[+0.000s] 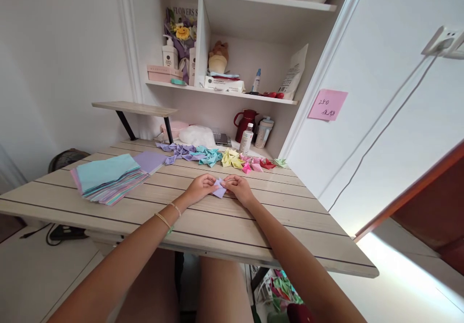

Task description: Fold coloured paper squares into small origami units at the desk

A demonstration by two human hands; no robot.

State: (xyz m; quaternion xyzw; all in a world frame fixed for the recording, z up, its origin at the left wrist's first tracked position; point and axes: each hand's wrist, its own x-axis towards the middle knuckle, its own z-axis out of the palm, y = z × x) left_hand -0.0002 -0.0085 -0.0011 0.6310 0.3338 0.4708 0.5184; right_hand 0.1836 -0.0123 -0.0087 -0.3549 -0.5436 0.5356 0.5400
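A small folded piece of light purple paper (219, 190) is held just above the middle of the wooden table (188, 219). My left hand (201, 187) pinches its left edge, thumb in front. From the other side my right hand (237, 186) grips the upper right part between thumb and fingers. Some fingertips are hidden behind the paper. Beyond my hands runs a row of folded paper pieces in purple, blue (210, 156), yellow (232, 158), pink and red (267, 164).
At the left lies a fanned stack of coloured paper sheets (108, 178), with purple sheets (149, 161) beside it. A bottle (246, 139), a dark red jug (246, 124) and a tumbler (264, 132) stand behind the row. A small raised shelf (134, 108) overhangs the back left.
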